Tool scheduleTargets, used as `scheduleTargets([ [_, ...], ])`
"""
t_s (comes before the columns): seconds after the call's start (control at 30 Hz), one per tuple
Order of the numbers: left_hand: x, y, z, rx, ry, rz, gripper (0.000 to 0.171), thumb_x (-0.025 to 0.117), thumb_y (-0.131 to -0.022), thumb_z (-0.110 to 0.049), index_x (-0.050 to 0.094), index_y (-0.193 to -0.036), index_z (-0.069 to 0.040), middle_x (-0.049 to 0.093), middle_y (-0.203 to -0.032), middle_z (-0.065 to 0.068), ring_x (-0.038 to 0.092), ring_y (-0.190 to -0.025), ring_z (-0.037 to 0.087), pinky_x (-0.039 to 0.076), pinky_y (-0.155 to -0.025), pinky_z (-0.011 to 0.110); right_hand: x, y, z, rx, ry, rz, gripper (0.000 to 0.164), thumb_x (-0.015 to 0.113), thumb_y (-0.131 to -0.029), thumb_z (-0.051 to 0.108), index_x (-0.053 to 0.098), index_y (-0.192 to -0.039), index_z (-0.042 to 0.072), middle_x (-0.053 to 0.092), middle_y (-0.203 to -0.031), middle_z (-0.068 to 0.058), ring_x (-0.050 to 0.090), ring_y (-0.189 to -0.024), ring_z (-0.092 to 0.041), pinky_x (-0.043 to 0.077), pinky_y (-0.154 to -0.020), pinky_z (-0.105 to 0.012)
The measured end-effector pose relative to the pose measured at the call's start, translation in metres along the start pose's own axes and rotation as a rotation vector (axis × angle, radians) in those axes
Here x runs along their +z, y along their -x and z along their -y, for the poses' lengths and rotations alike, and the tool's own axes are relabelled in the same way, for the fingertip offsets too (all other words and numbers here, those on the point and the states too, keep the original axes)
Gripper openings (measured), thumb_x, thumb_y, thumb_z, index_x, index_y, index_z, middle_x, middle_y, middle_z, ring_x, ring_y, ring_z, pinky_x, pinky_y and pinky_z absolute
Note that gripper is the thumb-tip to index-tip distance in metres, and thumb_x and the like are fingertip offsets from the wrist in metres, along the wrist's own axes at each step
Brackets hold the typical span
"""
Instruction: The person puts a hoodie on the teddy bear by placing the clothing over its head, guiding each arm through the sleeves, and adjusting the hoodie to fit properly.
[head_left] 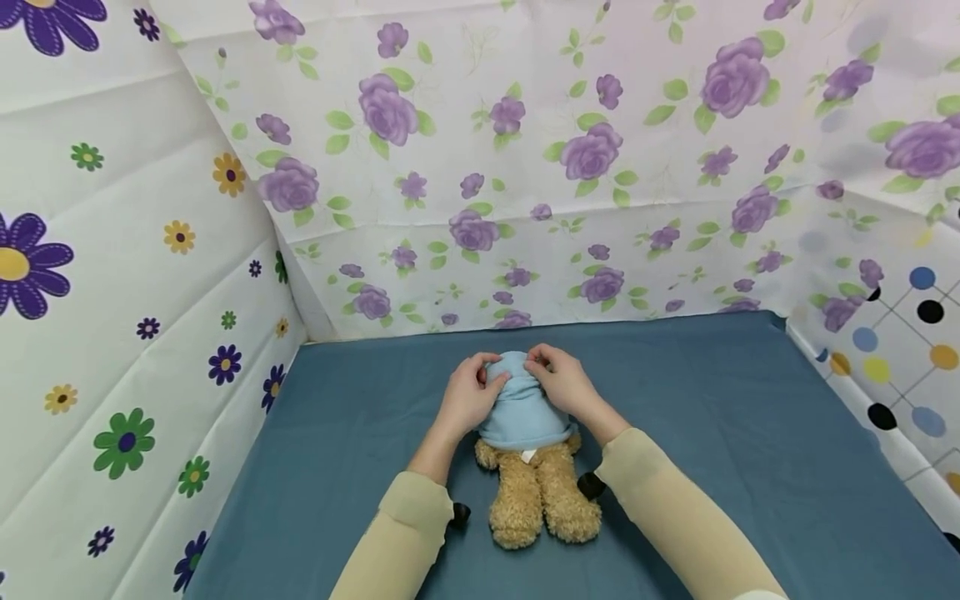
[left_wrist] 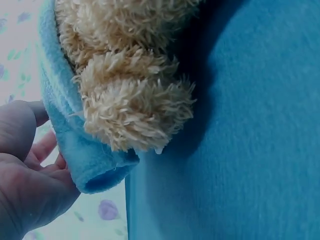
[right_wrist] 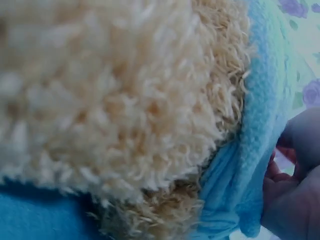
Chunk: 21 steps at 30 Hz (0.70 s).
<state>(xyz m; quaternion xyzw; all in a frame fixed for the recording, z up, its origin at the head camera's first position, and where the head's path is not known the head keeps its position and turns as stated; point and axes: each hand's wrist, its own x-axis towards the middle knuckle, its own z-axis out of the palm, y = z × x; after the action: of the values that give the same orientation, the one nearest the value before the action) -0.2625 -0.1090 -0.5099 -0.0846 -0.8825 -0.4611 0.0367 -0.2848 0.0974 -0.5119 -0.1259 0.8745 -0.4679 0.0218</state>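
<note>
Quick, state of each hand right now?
Left hand: closed, pinching the light-blue, soft fabric garment on the curly-furred tan plush toy.
Right hand: closed, pinching the same garment.

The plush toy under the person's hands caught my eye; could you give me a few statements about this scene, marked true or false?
1. The plush toy has its legs showing below a blue garment. True.
2. The toy stands upright. False: it lies on a blue surface.
3. The left hand and right hand both have fingers on the garment. True.
4. The person's sleeves are black. False: they are beige.
5. A white tag shows near the garment's lower edge. True.
</note>
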Motion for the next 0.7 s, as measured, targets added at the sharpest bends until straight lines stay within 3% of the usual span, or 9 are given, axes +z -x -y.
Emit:
scheduleTargets([
  [0.17,0.005,0.000,-0.002,0.026,-0.010,-0.046,0.028,0.074,-0.105,-0.025,0.071,-0.129,-0.012,0.048,-0.082,0.006,0.042,-0.065,0.020,0.037,-0.063,0.035,-0.001,0.004,-0.004,0.051,-0.179,0.071,0.018,0.053,-0.116,0.031,0.060,-0.112,0.014,0.054,-0.101,-0.009,0.052,-0.083,-0.025,0.042,-0.077,-0.042],
  [0.37,0.009,0.000,-0.004,0.058,-0.035,-0.094,0.017,0.077,-0.103,-0.019,0.073,-0.118,-0.014,0.045,-0.078,0.004,0.040,-0.064,0.019,0.036,-0.064,0.035,-0.004,0.011,-0.008,0.003,-0.374,0.198,0.020,0.045,-0.118,0.027,0.051,-0.111,0.009,0.043,-0.093,-0.012,0.042,-0.080,-0.026,0.036,-0.078,-0.041],
  [0.43,0.010,0.001,-0.004,0.074,-0.032,-0.107,0.011,0.078,-0.102,-0.017,0.073,-0.112,-0.014,0.044,-0.077,0.004,0.040,-0.065,0.019,0.036,-0.065,0.036,-0.004,0.012,-0.010,-0.040,-0.354,0.207,0.019,0.045,-0.118,0.024,0.050,-0.109,0.008,0.042,-0.094,-0.012,0.042,-0.081,-0.027,0.035,-0.079,-0.042],
  [0.53,0.010,0.001,-0.005,0.079,-0.001,-0.110,0.006,0.078,-0.102,-0.018,0.073,-0.102,-0.015,0.044,-0.079,0.004,0.043,-0.067,0.019,0.037,-0.066,0.036,-0.004,0.012,-0.013,-0.086,-0.231,0.158,0.015,0.051,-0.116,0.023,0.054,-0.108,0.011,0.047,-0.098,-0.011,0.046,-0.084,-0.027,0.037,-0.080,-0.044],
  [0.7,0.006,0.005,-0.006,0.007,0.140,-0.073,0.011,0.075,-0.103,-0.023,0.070,-0.096,-0.016,0.044,-0.086,0.006,0.043,-0.073,0.022,0.037,-0.068,0.037,0.000,0.011,-0.011,-0.101,-0.024,0.076,0.013,0.064,-0.111,0.027,0.061,-0.113,0.014,0.055,-0.106,-0.007,0.051,-0.083,-0.024,0.043,-0.077,-0.044],
])
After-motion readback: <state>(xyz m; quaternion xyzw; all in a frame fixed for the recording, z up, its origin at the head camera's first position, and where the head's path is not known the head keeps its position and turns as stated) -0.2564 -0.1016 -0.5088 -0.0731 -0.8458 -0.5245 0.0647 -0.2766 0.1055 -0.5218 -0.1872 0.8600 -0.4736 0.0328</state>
